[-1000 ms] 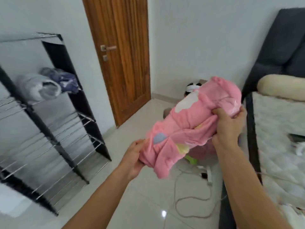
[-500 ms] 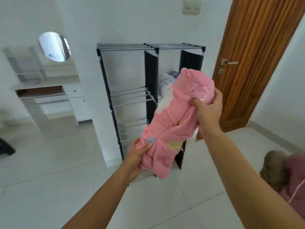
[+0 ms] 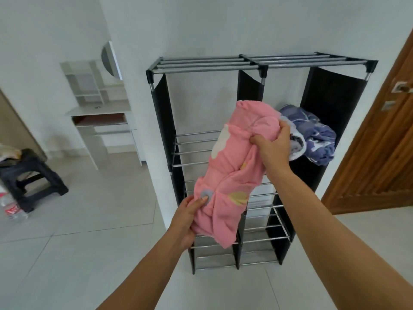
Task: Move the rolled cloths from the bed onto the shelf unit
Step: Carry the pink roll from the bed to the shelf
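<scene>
I hold a rolled pink cloth [image 3: 232, 171] with white, yellow and grey patches, tilted in front of the shelf unit [image 3: 207, 64]. My left hand [image 3: 187, 218] grips its lower end and my right hand [image 3: 273, 145] grips its upper end. The shelf unit is black-framed with metal rod shelves in two columns. A rolled blue patterned cloth [image 3: 317, 135] lies on the upper right shelf, with a whitish rolled cloth [image 3: 297, 144] beside it, partly hidden behind my right hand. The bed is out of view.
A wooden door [image 3: 380, 153] stands right of the shelf unit. A white dressing table [image 3: 100, 113] with a round mirror is at the left wall. A black step stool [image 3: 29, 175] and a plastic bottle [image 3: 11, 209] sit at far left on the tiled floor.
The view has swung from the bed side to face the shelf unit, which is now close and central. Both hands keep hold of the pink cloth, now near the upper shelves.
</scene>
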